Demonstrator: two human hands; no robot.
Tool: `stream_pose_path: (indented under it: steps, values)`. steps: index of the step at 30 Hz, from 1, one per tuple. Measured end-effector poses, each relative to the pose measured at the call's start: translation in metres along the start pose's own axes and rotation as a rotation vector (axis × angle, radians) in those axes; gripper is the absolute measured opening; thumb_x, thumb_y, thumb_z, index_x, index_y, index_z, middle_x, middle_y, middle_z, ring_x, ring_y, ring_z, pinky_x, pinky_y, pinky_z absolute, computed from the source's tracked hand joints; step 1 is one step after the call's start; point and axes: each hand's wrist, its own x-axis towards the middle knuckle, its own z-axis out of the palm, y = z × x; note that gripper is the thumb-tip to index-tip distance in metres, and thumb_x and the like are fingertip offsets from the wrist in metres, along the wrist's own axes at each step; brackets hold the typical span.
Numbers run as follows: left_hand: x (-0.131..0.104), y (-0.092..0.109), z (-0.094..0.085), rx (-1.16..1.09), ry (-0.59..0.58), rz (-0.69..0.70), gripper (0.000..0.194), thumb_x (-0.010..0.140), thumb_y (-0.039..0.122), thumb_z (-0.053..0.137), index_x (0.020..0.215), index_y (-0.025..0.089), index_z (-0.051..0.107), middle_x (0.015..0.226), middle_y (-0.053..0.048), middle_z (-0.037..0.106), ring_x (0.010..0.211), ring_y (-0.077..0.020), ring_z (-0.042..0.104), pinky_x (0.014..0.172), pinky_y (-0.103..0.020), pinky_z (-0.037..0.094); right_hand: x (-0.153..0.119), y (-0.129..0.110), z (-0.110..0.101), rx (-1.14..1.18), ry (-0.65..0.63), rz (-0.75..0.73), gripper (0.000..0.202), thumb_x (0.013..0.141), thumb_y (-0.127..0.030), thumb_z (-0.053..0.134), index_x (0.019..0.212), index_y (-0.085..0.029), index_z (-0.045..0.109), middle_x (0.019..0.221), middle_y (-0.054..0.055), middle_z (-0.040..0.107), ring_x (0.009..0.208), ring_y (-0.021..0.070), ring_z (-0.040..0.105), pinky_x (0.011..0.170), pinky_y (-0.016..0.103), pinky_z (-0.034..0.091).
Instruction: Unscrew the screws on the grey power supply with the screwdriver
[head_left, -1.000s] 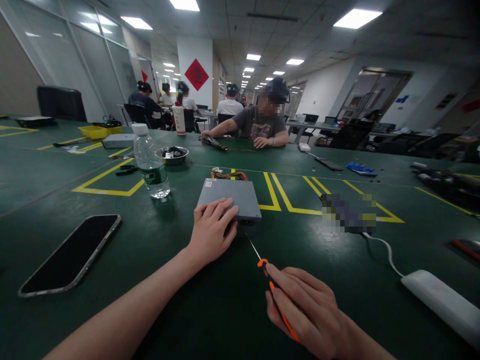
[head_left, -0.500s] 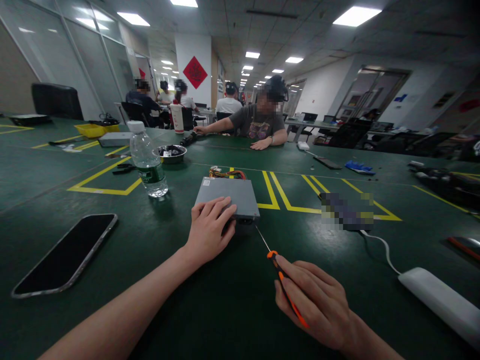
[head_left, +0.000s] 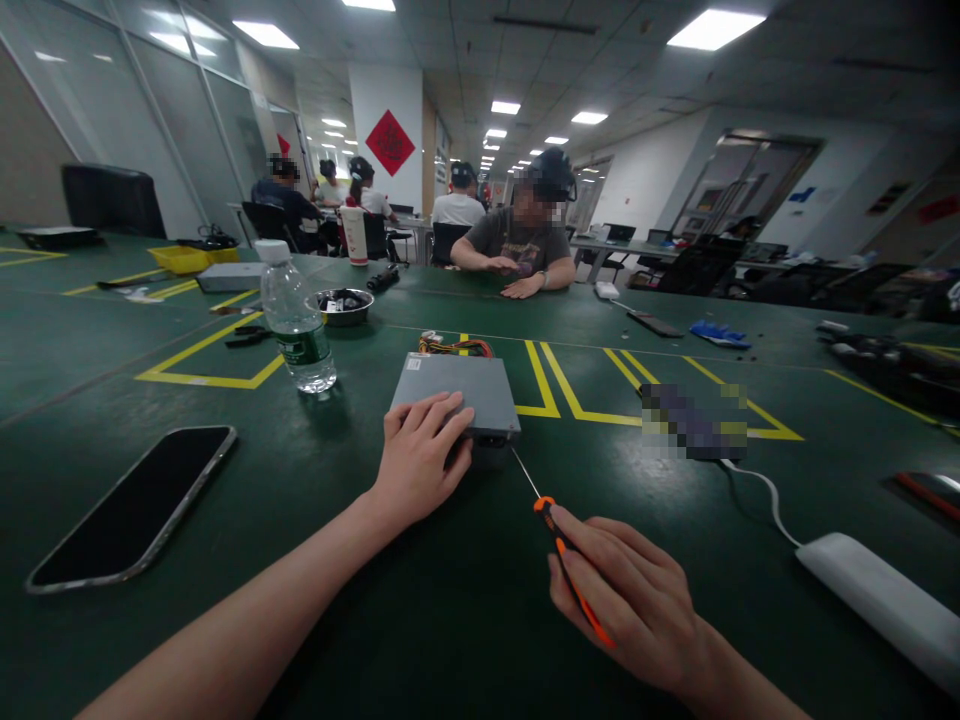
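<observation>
A grey metal box (head_left: 469, 385) with a socket on its near side lies on the green table (head_left: 420, 640), its coloured wires (head_left: 454, 346) bunched behind it. My left hand (head_left: 424, 455) rests on the box's near left part, fingers spread over the top and the near edge. In my right hand (head_left: 630, 600) is an orange and black screwdriver (head_left: 570, 565), gripped by the handle. Its thin shaft points up and left, and the tip is at the box's near right corner; whether it touches a screw is too small to tell.
A water bottle (head_left: 296, 330) and a metal bowl (head_left: 343, 307) stand left of the box. A black phone (head_left: 139, 505) lies at the left, a white power bank (head_left: 885, 600) with a cable at the right. Across the table sits a person (head_left: 517, 240).
The person across the table has drawn one hand back from the black object towards their body. My hands and the box look almost unmoved; the screwdriver handle has shifted very slightly upward.
</observation>
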Motion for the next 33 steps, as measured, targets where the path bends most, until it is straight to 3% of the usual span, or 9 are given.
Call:
stream_pose_path:
  steps: [17, 25, 29, 33]
  values:
    - [0.0, 0.001, -0.001, -0.004, 0.009, 0.002, 0.029, 0.086, 0.031, 0.045, 0.113, 0.025, 0.053, 0.128, -0.005, 0.054, 0.117, -0.0249, 0.045, 0.091, -0.045, 0.029, -0.006, 0.001, 0.002, 0.007, -0.026, -0.001, 0.017, 0.079, -0.003, 0.06, 0.093, -0.012, 0.056, 0.114, 0.018, 0.057, 0.087, 0.0158, 0.061, 0.072, 0.031, 0.053]
    - [0.0, 0.0, -0.001, -0.002, -0.005, 0.001, 0.029, 0.086, 0.031, 0.045, 0.113, 0.025, 0.053, 0.128, -0.005, 0.053, 0.118, -0.0245, 0.045, 0.091, -0.044, 0.029, 0.008, -0.004, 0.002, -0.049, -0.009, 0.022, 0.01, 0.08, -0.003, 0.058, 0.083, -0.013, 0.057, 0.101, 0.016, 0.062, 0.08, 0.0146, 0.062, 0.069, 0.028, 0.052]
    - [0.0, 0.0, -0.001, 0.0, 0.001, 0.003, 0.028, 0.086, 0.031, 0.045, 0.113, 0.025, 0.053, 0.128, -0.005, 0.054, 0.117, -0.0247, 0.045, 0.09, -0.044, 0.028, 0.017, -0.013, 0.003, -0.061, -0.063, 0.032, 0.012, 0.08, -0.003, 0.056, 0.082, -0.014, 0.06, 0.091, 0.012, 0.066, 0.068, 0.013, 0.062, 0.066, 0.028, 0.052]
    - [0.0, 0.0, 0.0, -0.004, 0.014, 0.007, 0.028, 0.086, 0.03, 0.046, 0.112, 0.025, 0.053, 0.127, -0.004, 0.054, 0.117, -0.0242, 0.046, 0.091, -0.044, 0.028, 0.016, -0.016, 0.002, 0.012, -0.164, 0.012, 0.012, 0.086, -0.017, 0.051, 0.09, -0.012, 0.06, 0.098, 0.019, 0.064, 0.083, 0.0196, 0.064, 0.073, 0.031, 0.053]
